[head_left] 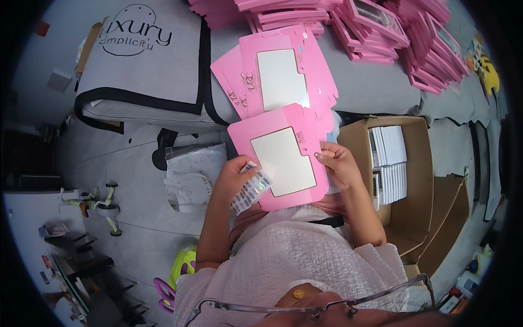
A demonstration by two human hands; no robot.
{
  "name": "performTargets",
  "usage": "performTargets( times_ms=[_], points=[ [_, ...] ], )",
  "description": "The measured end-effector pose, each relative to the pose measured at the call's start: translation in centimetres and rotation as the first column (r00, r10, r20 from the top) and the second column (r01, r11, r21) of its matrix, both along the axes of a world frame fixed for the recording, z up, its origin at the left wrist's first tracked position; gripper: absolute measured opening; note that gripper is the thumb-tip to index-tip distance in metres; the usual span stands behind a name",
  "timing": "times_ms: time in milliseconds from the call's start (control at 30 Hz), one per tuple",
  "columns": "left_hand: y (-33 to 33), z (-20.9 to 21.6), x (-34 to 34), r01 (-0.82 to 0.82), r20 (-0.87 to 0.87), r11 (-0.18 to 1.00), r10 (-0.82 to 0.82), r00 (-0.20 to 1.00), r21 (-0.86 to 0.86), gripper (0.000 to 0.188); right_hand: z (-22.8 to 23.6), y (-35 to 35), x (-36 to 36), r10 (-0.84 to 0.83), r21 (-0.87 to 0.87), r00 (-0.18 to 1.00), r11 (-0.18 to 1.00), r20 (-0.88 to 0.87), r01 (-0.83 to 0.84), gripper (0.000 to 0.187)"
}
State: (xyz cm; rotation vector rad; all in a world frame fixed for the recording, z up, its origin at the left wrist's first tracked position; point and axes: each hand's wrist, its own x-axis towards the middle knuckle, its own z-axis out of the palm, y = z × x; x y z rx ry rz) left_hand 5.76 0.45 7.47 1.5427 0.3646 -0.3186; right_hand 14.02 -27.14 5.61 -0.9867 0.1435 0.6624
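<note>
In front of my body lies a flat pink card (pixel 240 137) with a white window-shaped panel in its middle. My right hand (pixel 342 163) pinches the card's right edge between thumb and fingers. On the other side, my left hand (pixel 233 175) is closed on a small sheet of shiny oval stickers (pixel 251 192), which overlaps the card's lower left edge. Whether the left fingers also grip the card is hidden. Just beyond, more pink cards (pixel 249 54) of the same kind are fanned out on the grey couch, partly under the one I hold.
Stacks of pink window-fronted boxes (pixel 376 24) pile up at the back right. An open cardboard box (pixel 417 169) with rows of white packs (pixel 388 146) stands to my right. Left are a plastic-wrapped packet (pixel 190 170), a grey couch cover (pixel 152 73) and a small wheeled toy (pixel 101 207).
</note>
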Motion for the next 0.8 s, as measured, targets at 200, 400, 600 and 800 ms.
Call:
performTargets(
  times_ms=[200, 400, 600, 800],
  points=[
    [-0.3, -1.9, 0.4, 0.001, 0.044, 0.987, 0.006, 0.999, -0.163, 0.007, -0.6, -1.1, -0.6, -0.011, 0.216, 0.991, 0.976, -0.132, 0.040, 0.028],
    [0.2, -3.8, 0.3, 0.007, 0.086, 0.979, 0.011, 0.996, -0.204, 0.008, -1.3, -1.5, -1.1, 0.144, 0.467, 0.952, 0.884, -0.272, -0.001, 0.032],
    [0.2, -2.8, 0.4, 0.004, 0.082, 0.972, 0.016, 0.996, -0.236, 0.012, -0.3, -1.4, -1.2, 0.111, 0.424, 0.943, 0.905, -0.314, 0.035, 0.031],
    [0.5, -3.1, 0.3, 0.025, 0.169, 0.988, 0.002, 0.986, -0.155, 0.014, 0.5, -1.1, -0.8, 0.050, 0.378, 0.967, 0.924, -0.251, 0.050, 0.031]
  ],
)
